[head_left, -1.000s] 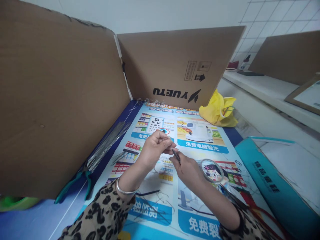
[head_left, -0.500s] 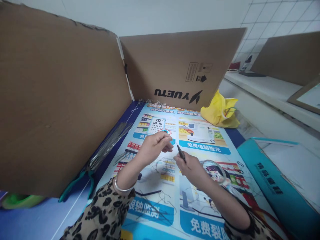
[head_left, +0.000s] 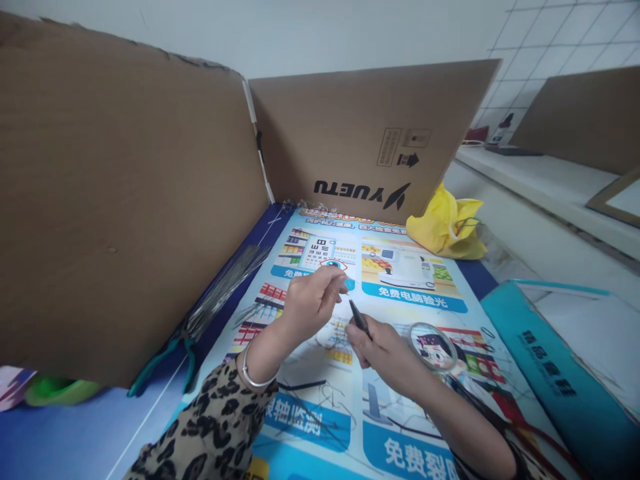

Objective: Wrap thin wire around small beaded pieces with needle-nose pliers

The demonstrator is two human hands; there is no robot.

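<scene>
My left hand (head_left: 315,300) is closed in a pinch above the printed poster (head_left: 367,373). What its fingertips hold is too small or hidden to make out. Just to its right, my right hand (head_left: 385,347) is wrapped round a dark tapered tool (head_left: 359,316), whose narrow tip points up towards the left fingertips, a small gap away. The rest of the tool is hidden in the palm. Thin bent wires (head_left: 327,400) lie scattered on the poster below both hands.
Cardboard panels (head_left: 135,200) wall the left and back. Teal-handled pliers (head_left: 167,363) lie by a bundle of straight wires (head_left: 227,287). A yellow bag (head_left: 445,223), a teal box (head_left: 537,373) and a round magnifying lens (head_left: 433,347) are on the right.
The tool has turned slightly and its tip now sits a little lower and more to the left. My left hand has rolled slightly, its back more in view. The whole view shifted a little.
</scene>
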